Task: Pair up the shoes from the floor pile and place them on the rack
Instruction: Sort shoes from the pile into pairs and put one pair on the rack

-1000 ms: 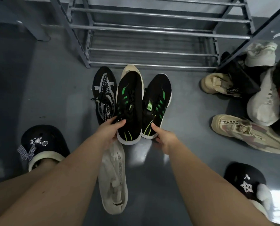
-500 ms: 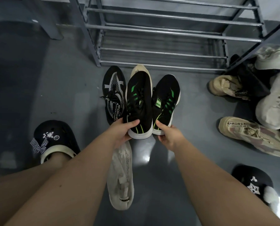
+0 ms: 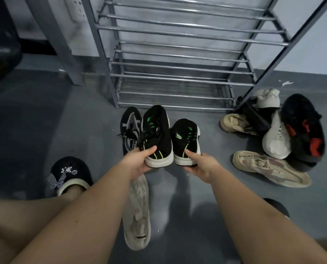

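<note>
Both black knit sneakers with green stripes have been raised by their heels, left hand (image 3: 139,164) clasping one (image 3: 157,134), right hand (image 3: 200,166) the other (image 3: 185,140), a matched pair ready for the grey metal bar rack (image 3: 177,77).

Both hands (image 3: 137,164) fwd, fingers curled

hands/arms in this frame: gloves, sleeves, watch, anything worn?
Nothing worn. Left hand and right hand are bare, with no gloves, rings or watch visible. Both forearms are bare up to the frame edge; no sleeves show.
</note>
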